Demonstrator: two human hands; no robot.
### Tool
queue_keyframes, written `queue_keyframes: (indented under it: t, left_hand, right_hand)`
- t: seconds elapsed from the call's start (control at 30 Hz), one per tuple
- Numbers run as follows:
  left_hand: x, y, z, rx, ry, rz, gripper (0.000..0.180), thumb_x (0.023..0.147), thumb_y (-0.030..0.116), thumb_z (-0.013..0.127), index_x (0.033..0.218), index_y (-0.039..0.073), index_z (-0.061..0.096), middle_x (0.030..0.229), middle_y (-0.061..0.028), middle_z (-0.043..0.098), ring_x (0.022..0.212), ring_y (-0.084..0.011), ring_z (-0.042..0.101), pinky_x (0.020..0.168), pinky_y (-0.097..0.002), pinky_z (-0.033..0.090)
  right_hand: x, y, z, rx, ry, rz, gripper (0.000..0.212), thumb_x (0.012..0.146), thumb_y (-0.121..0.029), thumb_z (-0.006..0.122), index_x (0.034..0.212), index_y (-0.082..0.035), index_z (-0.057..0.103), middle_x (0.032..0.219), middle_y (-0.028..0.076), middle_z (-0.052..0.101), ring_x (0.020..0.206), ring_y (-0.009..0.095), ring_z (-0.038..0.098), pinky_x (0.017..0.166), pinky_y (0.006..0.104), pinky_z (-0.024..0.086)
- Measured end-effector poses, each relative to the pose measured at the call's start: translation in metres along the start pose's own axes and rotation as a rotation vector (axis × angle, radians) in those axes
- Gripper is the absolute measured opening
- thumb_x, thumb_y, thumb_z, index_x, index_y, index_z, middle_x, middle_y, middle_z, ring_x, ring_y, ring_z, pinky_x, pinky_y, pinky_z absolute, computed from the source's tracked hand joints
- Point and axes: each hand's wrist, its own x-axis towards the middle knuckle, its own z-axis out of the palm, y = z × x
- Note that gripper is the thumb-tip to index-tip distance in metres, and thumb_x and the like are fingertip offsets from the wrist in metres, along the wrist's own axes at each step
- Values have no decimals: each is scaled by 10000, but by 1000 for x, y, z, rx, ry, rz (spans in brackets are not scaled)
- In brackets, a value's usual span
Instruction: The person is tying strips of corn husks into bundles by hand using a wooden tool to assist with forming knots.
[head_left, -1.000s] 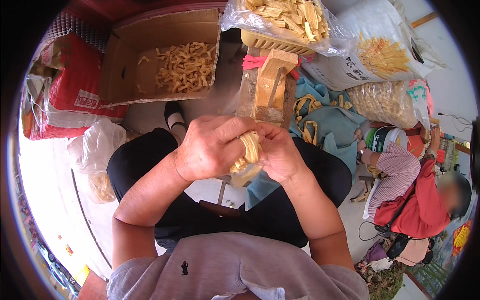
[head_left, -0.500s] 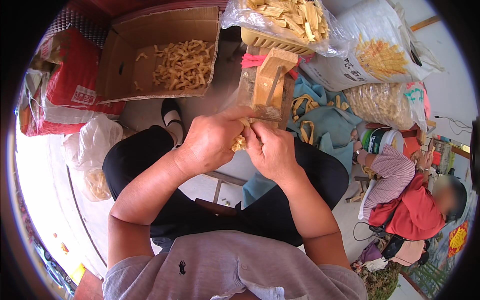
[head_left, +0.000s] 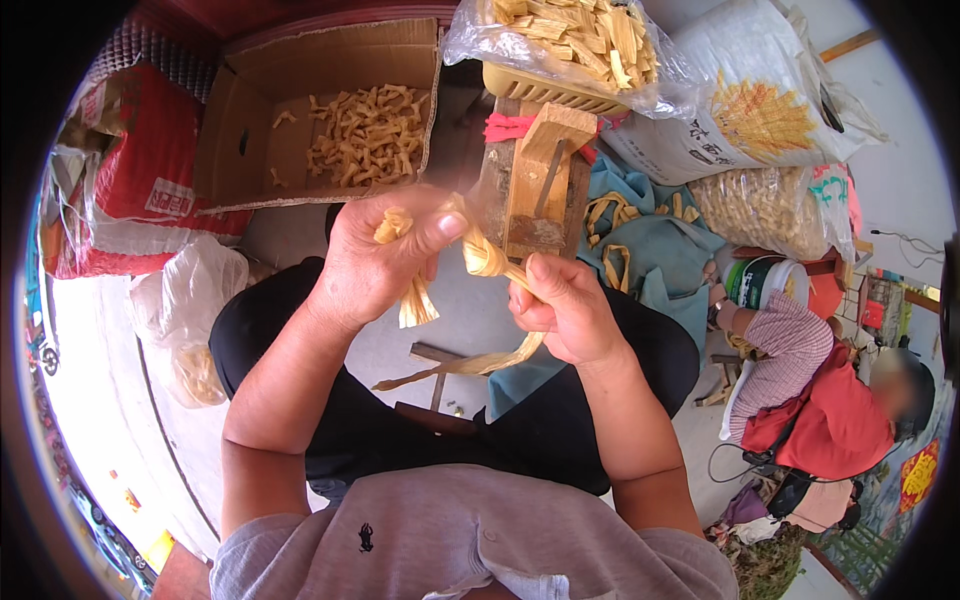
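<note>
A pale yellow, flat, fibrous strip (head_left: 485, 260) is stretched between my two hands, with a folded, knot-like bulge near its middle. My left hand (head_left: 365, 260) is closed round one end; a rolled bit shows above the thumb and a frayed flat end hangs below the fingers. My right hand (head_left: 568, 308) pinches the strip right of the bulge, and its long tail trails down and leftward over my lap. Just beyond my hands stands a wooden block (head_left: 540, 180) with a slanted slot, on a worn wooden bench (head_left: 495, 160).
An open cardboard box (head_left: 245, 150) at the far left holds many small knotted pieces (head_left: 370, 140). A yellow basket (head_left: 550, 88) of flat strips stands beyond the block. Blue cloth (head_left: 650, 245) with loose strips and white sacks (head_left: 750, 90) lie right. Another person (head_left: 810, 400) sits at the right.
My hands have drawn apart, the left one outward and slightly away, the right one rightward and nearer. The strip, bunched and mostly hidden before, now shows between them with its tail hanging.
</note>
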Motion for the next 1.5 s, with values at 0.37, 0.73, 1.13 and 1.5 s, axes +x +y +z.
queue_keyframes:
  t: [0.37,0.73,1.13,1.5]
  left_hand:
    - [3,-13,14,-159,-97,-234,134,791,55,677,868,1,582,687,-72,605,488,-84,504,453,-201,401]
    - [54,-55,39,95,84,-73,119,875,112,658,954,37,612,747,17,556,604,-59,492,550,-213,424]
    - [35,-43,22,487,85,319,213,911,174,606,993,-18,645,970,-64,627,868,-127,583,803,-258,464]
    - [-16,-20,31,-144,-907,-457,351,827,375,697,880,28,706,723,-31,653,707,-102,591,640,-267,476]
  right_hand:
    - [-4,-8,-5,-482,331,-49,358,865,-359,684,733,-28,645,586,-49,468,542,29,381,473,204,297]
    - [31,-10,-39,-1220,878,-467,249,821,-305,706,816,-77,604,619,106,612,593,280,607,543,374,458]
    - [21,1,-13,-1256,657,-683,197,798,-175,730,813,-91,552,652,69,617,571,261,616,494,336,465]
    - [11,-19,-8,-993,210,-1056,122,783,-23,632,685,-24,559,579,81,558,455,232,524,450,309,404]
